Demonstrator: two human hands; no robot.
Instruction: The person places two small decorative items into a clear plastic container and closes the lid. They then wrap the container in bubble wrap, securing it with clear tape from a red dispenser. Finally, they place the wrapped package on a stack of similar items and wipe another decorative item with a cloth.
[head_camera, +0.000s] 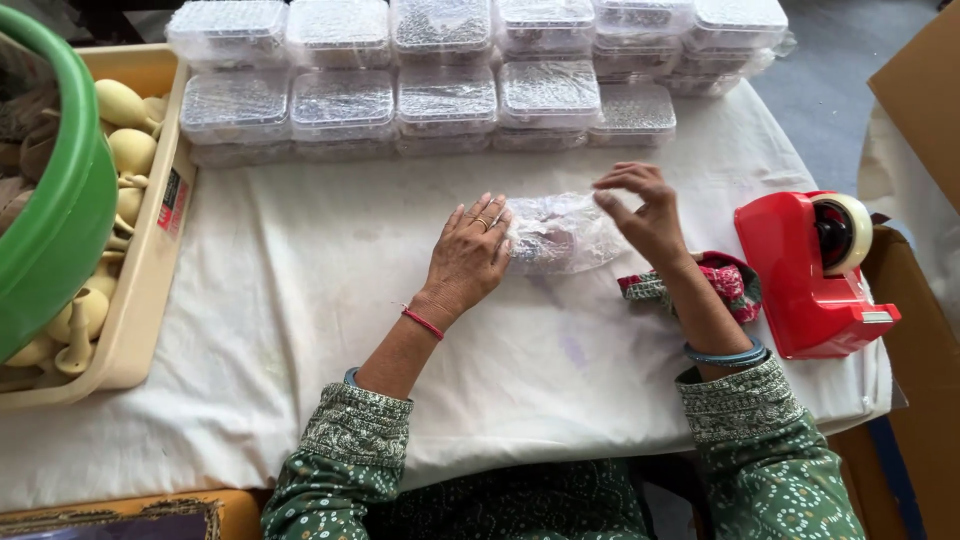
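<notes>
A small bundle wrapped in clear bubble wrap (560, 235) lies on the white cloth (300, 300) covering the table. My left hand (468, 255) rests flat on the cloth and presses against the bundle's left end, fingers together. My right hand (645, 215) hovers over the bundle's right end, its fingertips pinched on the edge of the wrap. A red thread circles my left wrist and blue bangles my right.
Several bubble-wrapped clear boxes (445, 100) are stacked in rows at the back. A red tape dispenser (815, 270) stands at the right, a patterned cloth piece (730, 280) beside it. A beige tray (150, 250) of pale clay pieces and a green tub (60, 220) sit at the left.
</notes>
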